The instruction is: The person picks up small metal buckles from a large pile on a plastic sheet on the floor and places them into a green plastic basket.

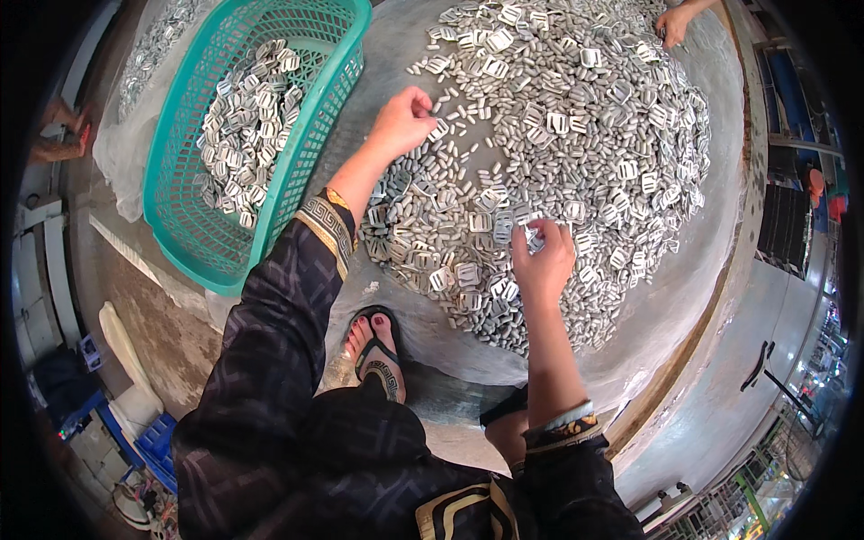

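A wide heap of small silvery metal pieces (pixel 549 162) spreads before me, mixing slim oblong bits with flat slotted slide buckles (pixel 498 40). Over the heap's left edge, my left hand (pixel 405 121) is closed with its fingers curled, a slide buckle (pixel 438 130) at the fingertips. Nearer to me and to the right, my right hand (pixel 546 261) pinches low over the pieces. A bit of metal shows between its thumb and forefinger, partly hidden by the fingers. To the left, a green plastic basket (pixel 310 148) holds a pile of slotted buckles (pixel 247 135).
The heap lies on a grey sheet (pixel 468 346) with a raised rim at the right. Another person's hand (pixel 673 25) touches its far right edge. A further person's hand (pixel 67 135) shows at far left. My sandalled foot (pixel 376 346) stands near the sheet's front edge.
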{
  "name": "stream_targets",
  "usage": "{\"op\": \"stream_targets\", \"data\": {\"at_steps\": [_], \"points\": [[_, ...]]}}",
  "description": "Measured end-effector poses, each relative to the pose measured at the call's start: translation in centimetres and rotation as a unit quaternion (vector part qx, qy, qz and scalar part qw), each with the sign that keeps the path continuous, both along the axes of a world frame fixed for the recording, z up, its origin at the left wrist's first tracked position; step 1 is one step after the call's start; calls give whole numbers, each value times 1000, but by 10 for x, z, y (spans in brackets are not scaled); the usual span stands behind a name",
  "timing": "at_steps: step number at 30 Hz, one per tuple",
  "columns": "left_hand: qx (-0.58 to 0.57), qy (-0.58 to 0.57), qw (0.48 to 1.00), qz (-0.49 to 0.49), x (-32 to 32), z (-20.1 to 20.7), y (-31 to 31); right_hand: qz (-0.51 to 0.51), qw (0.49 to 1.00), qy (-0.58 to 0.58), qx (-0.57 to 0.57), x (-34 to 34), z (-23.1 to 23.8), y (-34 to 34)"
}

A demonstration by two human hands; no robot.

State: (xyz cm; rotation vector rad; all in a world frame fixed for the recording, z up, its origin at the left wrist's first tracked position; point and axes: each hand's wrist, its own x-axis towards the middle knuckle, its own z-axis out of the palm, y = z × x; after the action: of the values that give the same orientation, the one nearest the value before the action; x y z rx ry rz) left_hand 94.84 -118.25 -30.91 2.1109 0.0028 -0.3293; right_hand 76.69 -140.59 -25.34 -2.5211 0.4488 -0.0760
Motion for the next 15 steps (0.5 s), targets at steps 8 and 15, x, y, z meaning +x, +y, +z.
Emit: {"op": "stream_targets", "data": {"at_steps": [8,15], "points": [[-53,3,999,-12,-9,1,-3,119,991,24,-54,56,-23,20],[-368,233,897,-81,-22,41,13,-195,822,-1,534,48,-3,-42]]}}
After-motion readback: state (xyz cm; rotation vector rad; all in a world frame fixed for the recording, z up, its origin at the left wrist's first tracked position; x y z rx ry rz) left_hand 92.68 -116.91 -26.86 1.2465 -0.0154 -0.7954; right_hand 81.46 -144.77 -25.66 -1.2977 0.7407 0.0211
